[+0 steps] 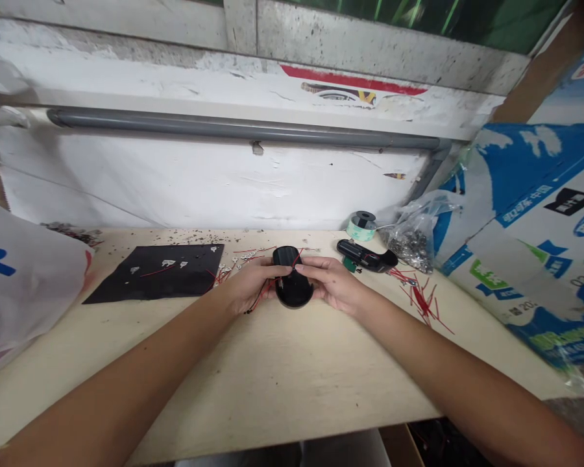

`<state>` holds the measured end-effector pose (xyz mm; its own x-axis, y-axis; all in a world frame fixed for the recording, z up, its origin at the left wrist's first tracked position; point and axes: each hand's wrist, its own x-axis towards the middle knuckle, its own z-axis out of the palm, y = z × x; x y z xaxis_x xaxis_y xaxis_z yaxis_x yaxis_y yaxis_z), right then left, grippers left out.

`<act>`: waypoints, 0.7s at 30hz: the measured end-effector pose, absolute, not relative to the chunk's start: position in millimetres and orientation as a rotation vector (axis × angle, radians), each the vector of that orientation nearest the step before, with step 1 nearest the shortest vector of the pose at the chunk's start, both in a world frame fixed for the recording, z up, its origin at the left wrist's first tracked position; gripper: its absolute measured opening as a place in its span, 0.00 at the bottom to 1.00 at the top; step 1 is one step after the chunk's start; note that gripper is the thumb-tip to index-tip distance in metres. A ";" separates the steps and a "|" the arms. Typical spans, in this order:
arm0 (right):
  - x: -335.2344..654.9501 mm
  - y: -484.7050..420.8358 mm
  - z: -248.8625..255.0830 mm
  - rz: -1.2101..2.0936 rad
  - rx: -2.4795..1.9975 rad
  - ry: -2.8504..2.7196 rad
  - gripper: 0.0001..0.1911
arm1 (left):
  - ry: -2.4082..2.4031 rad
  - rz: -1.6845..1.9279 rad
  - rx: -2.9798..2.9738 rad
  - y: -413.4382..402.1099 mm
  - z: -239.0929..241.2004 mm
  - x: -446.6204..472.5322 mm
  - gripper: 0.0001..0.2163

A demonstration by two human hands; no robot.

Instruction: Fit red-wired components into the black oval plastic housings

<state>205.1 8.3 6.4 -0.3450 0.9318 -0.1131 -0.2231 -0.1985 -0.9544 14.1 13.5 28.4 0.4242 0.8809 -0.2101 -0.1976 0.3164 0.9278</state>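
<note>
Between my two hands is a black oblong plastic housing [294,295], hollow at its near rounded end. My left hand [253,282] grips its left side, thumb laid across the top. From the other side my right hand [333,279] closes on it, and both thumbs meet near the middle. A thin red wire [299,254] pokes up by the thumb tips. Red and black wires [257,303] hang below my left fingers. A second black housing [367,256] lies to the right of my right hand, with a small green circuit board [351,264] beside it.
A black sheet [150,275] with small metal pieces lies at left. Red wires [423,301] are scattered at right. Behind stand a tape roll [361,230] and a clear bag of metal parts [411,240]. A white bag [24,285] and a blue-white package [530,259] flank the table.
</note>
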 end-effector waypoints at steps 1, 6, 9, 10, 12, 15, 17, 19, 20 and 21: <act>205.1 8.1 6.5 1.688 -0.950 -1.168 0.20 | 0.850 0.833 0.988 13.9 28.0 13.9 0.12; 204.3 8.0 3.3 1.665 -0.934 -1.195 0.20 | 0.775 0.851 0.937 15.4 22.6 13.3 0.13; 203.5 8.4 0.7 1.653 -0.947 -1.186 0.20 | 0.788 0.848 0.946 15.4 20.6 13.4 0.13; 203.2 8.7 0.0 1.647 -0.956 -1.180 0.21 | 0.810 0.845 0.953 15.3 20.5 13.5 0.13; 202.6 9.3 -1.3 1.637 -0.971 -1.173 0.22 | 0.841 0.835 0.973 15.3 20.8 13.9 0.13; 201.9 9.7 -2.6 1.632 -0.965 -1.169 0.22 | 0.831 0.832 0.988 15.8 20.7 14.3 0.14; 201.4 9.3 -3.0 1.631 -0.961 -1.169 0.21 | 0.825 0.833 0.994 16.1 19.8 14.2 0.15; 201.0 8.5 -3.2 1.623 -0.959 -1.164 0.19 | 0.835 0.829 1.004 16.0 18.8 13.9 0.15; 200.7 8.1 -3.1 1.619 -0.960 -1.161 0.18 | 0.844 0.832 1.007 15.7 18.5 13.8 0.14; 200.5 7.8 -3.0 1.615 -0.961 -1.157 0.17 | 0.856 0.841 1.006 15.2 18.6 13.8 0.13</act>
<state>200.5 7.8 -3.0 -0.2919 0.9526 -0.0863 -0.2252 -0.1561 -0.9617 13.8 15.2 18.6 0.4154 0.8866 -0.2036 -0.1875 0.3024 0.9346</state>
